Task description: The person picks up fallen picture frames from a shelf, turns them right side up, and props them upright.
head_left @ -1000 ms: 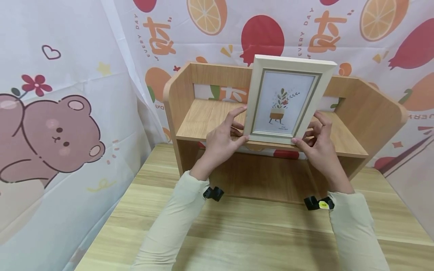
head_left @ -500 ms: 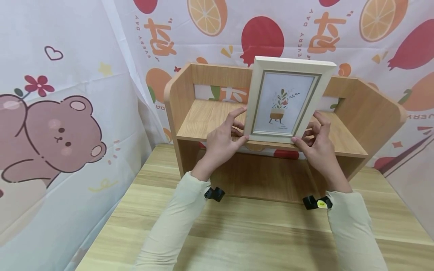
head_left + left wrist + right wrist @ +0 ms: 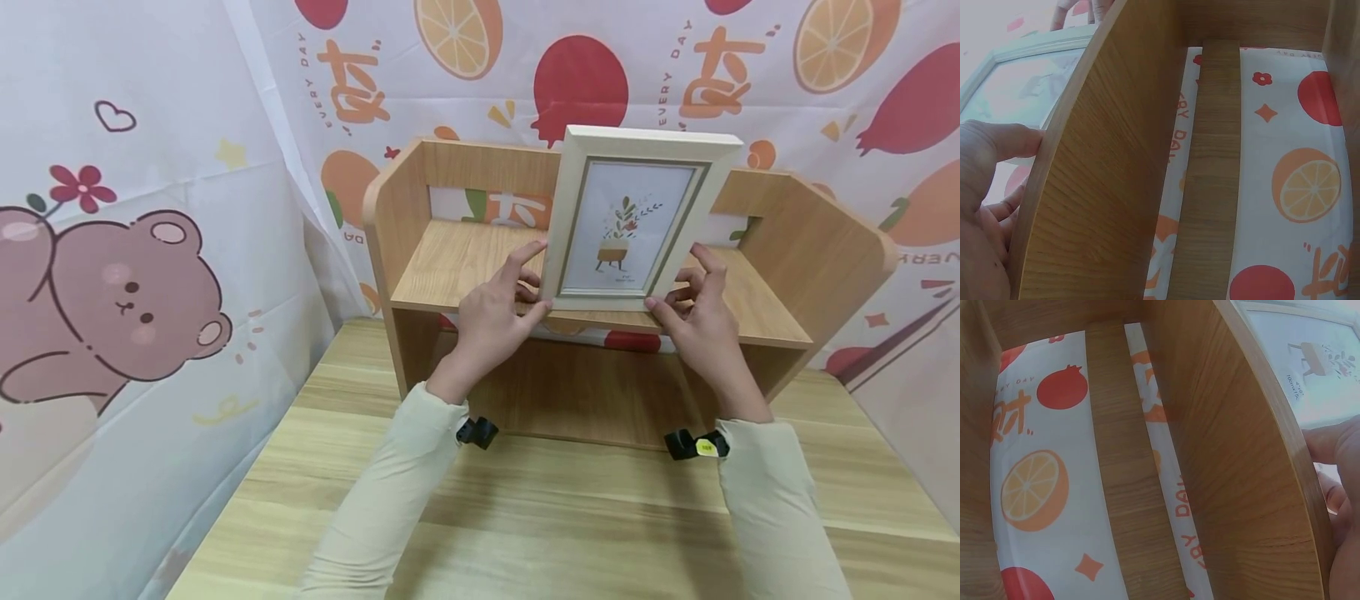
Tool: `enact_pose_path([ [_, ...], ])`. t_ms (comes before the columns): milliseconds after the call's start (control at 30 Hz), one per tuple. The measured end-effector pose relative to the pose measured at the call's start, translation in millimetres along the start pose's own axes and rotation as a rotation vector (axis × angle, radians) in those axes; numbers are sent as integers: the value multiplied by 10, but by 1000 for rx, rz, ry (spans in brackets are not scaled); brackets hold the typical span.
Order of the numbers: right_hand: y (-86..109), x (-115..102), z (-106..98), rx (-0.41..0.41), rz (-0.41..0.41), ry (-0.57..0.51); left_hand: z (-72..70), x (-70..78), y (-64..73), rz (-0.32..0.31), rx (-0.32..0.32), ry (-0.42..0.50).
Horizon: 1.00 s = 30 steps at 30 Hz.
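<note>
A cream picture frame (image 3: 630, 229), with a potted-plant print in it, stands nearly upright at the front of the wooden shelf's (image 3: 468, 262) upper board. My left hand (image 3: 491, 321) holds its lower left corner, thumb at the front and fingers along the side. At the lower right corner my right hand (image 3: 705, 329) does the same with its thumb and fingers. Both wrist views look into the lower compartment past the board's edge; the frame (image 3: 1029, 87) shows beyond it in the left one. The fingertips behind the frame are hidden.
The shelf's side panels (image 3: 836, 250) rise at both ends of the upper board. It stands on a light wood-grain table (image 3: 585, 525) against a fruit-print cloth (image 3: 480, 100). A bear-print curtain (image 3: 255, 250) hangs at the left.
The frame's lower edge has shifted slightly back onto the upper board, both hands still holding it. The forearms have drifted slightly inward.
</note>
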State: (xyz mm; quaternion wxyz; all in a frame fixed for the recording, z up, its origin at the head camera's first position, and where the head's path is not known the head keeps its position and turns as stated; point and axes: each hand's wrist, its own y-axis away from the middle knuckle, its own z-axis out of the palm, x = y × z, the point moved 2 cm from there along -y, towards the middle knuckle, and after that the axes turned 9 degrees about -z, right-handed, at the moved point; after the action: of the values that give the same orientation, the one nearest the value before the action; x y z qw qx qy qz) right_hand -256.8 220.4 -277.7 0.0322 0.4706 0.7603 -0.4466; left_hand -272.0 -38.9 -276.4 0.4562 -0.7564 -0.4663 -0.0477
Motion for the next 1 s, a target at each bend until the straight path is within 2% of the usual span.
enact_pose_path([
  [467, -31, -2, 21, -52, 43, 7, 9, 6, 19, 33, 29, -27],
  [1000, -51, -8, 37, -24, 27, 56, 17, 19, 32, 61, 50, -65],
])
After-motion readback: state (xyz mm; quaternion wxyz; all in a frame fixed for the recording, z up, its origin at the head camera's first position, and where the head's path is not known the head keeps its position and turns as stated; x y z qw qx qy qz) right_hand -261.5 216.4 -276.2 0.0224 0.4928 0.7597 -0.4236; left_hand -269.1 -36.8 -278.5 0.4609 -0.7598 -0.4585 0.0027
